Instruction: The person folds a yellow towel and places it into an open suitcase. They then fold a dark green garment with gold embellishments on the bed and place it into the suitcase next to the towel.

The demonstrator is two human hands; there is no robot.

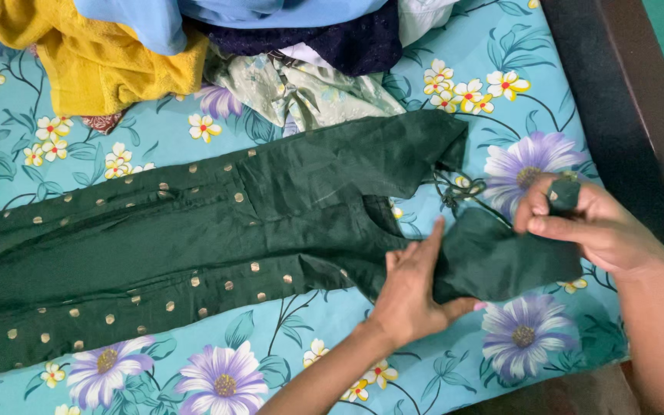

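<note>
A dark green garment (194, 238) with small gold dots lies spread across the bed, running from the left edge to the right. My left hand (413, 288) presses on and grips its sleeve (501, 257) near the shoulder. My right hand (589, 227) pinches the sleeve's far end between thumb and fingers, holding it slightly raised. Thin green ties (455, 192) hang at the neckline, just above the sleeve.
The bed has a turquoise sheet (194, 138) printed with purple and yellow flowers. A heap of clothes sits at the top: a yellow piece (94, 61), a light blue one (194, 15), a navy one (347, 38) and a pale floral one (309, 92). A dark wooden bed frame (624, 100) runs along the right.
</note>
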